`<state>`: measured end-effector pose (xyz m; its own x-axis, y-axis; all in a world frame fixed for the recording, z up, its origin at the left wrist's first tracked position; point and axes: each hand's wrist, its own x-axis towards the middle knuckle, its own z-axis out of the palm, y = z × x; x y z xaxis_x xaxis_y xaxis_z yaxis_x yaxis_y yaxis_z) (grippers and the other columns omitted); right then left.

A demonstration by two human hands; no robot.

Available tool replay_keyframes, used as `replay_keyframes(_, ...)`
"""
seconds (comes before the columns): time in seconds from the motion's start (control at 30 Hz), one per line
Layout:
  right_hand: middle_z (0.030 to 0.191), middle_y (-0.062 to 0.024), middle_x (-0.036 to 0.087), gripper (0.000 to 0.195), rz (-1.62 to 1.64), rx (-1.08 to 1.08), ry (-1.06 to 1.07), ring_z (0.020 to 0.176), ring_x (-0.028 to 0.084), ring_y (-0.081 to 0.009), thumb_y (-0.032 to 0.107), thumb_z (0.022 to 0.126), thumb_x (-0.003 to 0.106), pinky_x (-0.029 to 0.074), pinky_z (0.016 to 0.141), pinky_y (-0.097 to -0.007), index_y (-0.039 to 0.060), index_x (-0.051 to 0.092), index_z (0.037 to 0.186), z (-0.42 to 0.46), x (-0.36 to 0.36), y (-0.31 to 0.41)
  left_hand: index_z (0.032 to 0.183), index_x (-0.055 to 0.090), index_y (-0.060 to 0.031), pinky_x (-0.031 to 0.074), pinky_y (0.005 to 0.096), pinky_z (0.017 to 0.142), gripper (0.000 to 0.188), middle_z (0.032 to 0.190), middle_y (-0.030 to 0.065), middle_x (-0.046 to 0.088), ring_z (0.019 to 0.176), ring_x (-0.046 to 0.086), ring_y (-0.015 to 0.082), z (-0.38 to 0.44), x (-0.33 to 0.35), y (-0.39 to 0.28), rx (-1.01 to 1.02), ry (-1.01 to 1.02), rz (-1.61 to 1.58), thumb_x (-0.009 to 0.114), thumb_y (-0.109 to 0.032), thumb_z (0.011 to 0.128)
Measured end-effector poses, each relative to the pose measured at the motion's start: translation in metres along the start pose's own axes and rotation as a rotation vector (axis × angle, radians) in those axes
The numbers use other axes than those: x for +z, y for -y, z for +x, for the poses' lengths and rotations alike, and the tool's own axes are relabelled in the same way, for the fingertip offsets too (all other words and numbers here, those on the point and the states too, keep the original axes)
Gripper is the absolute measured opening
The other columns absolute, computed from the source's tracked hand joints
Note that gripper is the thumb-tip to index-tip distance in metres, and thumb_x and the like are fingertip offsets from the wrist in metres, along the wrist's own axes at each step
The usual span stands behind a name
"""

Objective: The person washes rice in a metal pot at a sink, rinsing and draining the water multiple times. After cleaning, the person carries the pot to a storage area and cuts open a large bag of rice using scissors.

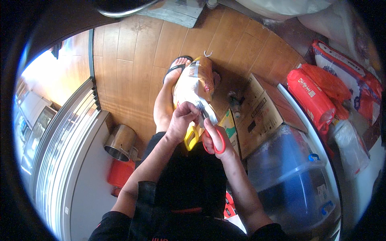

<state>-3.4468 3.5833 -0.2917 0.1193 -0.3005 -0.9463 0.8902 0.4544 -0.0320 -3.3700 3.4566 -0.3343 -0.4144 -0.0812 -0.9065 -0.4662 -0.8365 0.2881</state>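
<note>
My right hand (217,140) is shut on a pair of scissors with red handles (223,144); their metal blades point forward, towards the top edge of a large sack. My left hand (184,119) pinches that edge, close beside the blades. The yellow and white sack (193,78) stretches away in front of me, near my sandalled foot, with a white string at its far end. A yellow plastic handle (191,138) shows between my hands; which part of the sack it belongs to, I cannot tell. The exact contact of blades and sack is hidden by my fingers.
Cardboard boxes (259,111) and a blue-tinted clear plastic bin (289,180) stand at the right, a bottle (234,105) beside the boxes. Red bags (312,96) lie farther right. At the left are a metal pot (120,143), a red container (121,173) and a white cabinet (87,168).
</note>
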Motion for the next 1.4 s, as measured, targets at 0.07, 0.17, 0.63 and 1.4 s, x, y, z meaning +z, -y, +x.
replay_keyframes(0.07, 0.042, 0.0026, 0.035, 0.051, -0.073, -0.034, -0.027, 0.031, 0.031, -0.0086, 0.052, 0.088, 0.038, 0.022, 0.031, -0.0219, 0.0117, 0.04, 0.057, -0.001, 0.0, -0.002, 0.081, 0.048, -0.006, 0.042, 0.024, 0.061, 0.006, 0.072, 0.0033, 0.053, 0.065, 0.05, 0.0124, 0.001, -0.003, 0.0, -0.029, 0.017, -0.027, 0.052, -0.007, 0.086)
replay_keyframes(0.17, 0.047, 0.0006, 0.039, 0.046, -0.138, -0.108, -0.027, 0.035, 0.035, -0.0087, 0.048, 0.089, 0.038, 0.026, 0.033, -0.0214, 0.0066, 0.048, 0.073, -0.014, -0.006, -0.008, 0.081, 0.047, -0.0068, 0.041, 0.0235, 0.062, 0.006, 0.073, 0.0031, 0.053, 0.064, 0.049, 0.0122, -0.004, -0.015, -0.002, -0.079, 0.017, -0.094, 0.052, -0.007, 0.085)
replay_keyframes(0.63, 0.072, -0.0013, 0.051, 0.033, -0.102, -0.339, -0.283, 0.059, 0.048, -0.0066, 0.028, 0.085, 0.055, 0.041, 0.051, -0.0192, 0.003, 0.048, 0.106, -0.04, -0.017, 0.019, 0.082, 0.049, -0.0076, 0.036, 0.0235, 0.058, 0.004, 0.073, 0.0014, 0.048, 0.062, 0.043, 0.011, -0.027, -0.038, -0.082, 0.095, -0.238, -0.022, 0.048, -0.007, 0.085)
replay_keyframes(1.4, 0.064, -0.002, 0.05, 0.04, -0.118, 0.071, 0.056, 0.05, 0.047, -0.0085, 0.04, 0.089, 0.046, 0.037, 0.043, -0.019, 0.0024, 0.053, 0.098, -0.053, 0.001, 0.016, 0.076, 0.055, 0.0009, 0.045, 0.0263, 0.06, 0.01, 0.067, 0.0088, 0.058, 0.062, 0.055, 0.0142, -0.008, -0.014, 0.018, 0.265, -0.181, 0.728, 0.061, -0.008, 0.077)
